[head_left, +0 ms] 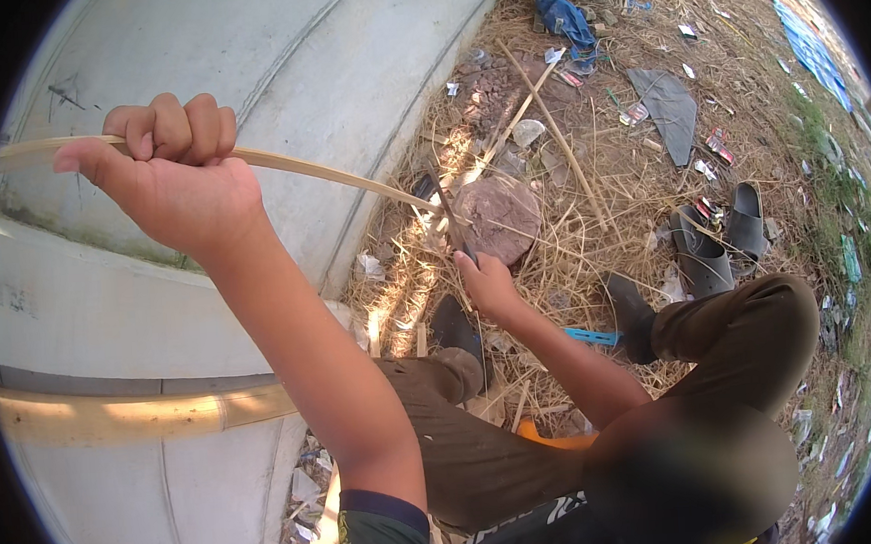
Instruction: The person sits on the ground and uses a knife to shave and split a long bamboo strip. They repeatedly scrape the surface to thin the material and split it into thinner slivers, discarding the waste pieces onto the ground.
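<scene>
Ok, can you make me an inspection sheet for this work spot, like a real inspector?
Surface: straw-strewn ground; round reddish-brown block, stone or wood, cannot tell.
Job's things: pale bamboo strip; dark-bladed knife, at the strip, next to the block.
Clutter: scattered litter, crumpled blue cloth, grey sheet piece, pair of grey slide sandals.
Grips: left hand closed round the strip; right hand holding the knife.
Cables: nothing seen.
Surroundings: pale seamed panels and bamboo pole on the left; blue sheet at upper right.
</scene>
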`<state>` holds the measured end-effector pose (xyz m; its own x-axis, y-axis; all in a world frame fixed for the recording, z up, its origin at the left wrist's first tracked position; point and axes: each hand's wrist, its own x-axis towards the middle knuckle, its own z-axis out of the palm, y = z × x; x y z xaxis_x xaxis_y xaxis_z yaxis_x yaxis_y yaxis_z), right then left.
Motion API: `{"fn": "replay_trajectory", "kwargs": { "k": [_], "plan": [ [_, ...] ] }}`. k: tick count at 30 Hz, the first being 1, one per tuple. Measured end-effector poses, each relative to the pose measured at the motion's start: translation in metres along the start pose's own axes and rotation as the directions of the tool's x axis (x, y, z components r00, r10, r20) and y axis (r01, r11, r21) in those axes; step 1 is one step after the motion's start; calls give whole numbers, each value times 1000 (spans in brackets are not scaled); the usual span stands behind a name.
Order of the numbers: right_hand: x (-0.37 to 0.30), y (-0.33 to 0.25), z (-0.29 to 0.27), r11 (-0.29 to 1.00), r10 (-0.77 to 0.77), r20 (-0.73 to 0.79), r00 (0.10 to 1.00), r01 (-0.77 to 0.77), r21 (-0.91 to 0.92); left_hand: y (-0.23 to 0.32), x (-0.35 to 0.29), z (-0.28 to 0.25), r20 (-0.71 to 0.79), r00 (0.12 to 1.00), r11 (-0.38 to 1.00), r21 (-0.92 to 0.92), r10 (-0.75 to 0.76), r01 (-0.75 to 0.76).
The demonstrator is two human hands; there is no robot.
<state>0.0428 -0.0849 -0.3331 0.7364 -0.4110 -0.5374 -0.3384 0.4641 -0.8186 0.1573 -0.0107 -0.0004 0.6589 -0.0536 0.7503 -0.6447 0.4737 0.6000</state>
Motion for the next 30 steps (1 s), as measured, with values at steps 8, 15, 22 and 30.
{"fn": "replay_trajectory", "kwargs": {
  "k": [8,15,22,30],
  "plan": [
    [22,135,-24,784,-168,-265,950,-34,-620,1,1,23,6,999,997,-60,-51,51],
    [15,99,8,900,-237,-236,942,122,-418,2,2,2,-21,999,999,-21,-33,33],
    [5,58,-16,749,325,173,930,-365,553,1,-4,13,86,996,997,-63,-36,41],
    [-25,44,10,808,-341,-141,929,213,-549,1,-7,21,64,995,996,-48,-75,78]
  ]
}}
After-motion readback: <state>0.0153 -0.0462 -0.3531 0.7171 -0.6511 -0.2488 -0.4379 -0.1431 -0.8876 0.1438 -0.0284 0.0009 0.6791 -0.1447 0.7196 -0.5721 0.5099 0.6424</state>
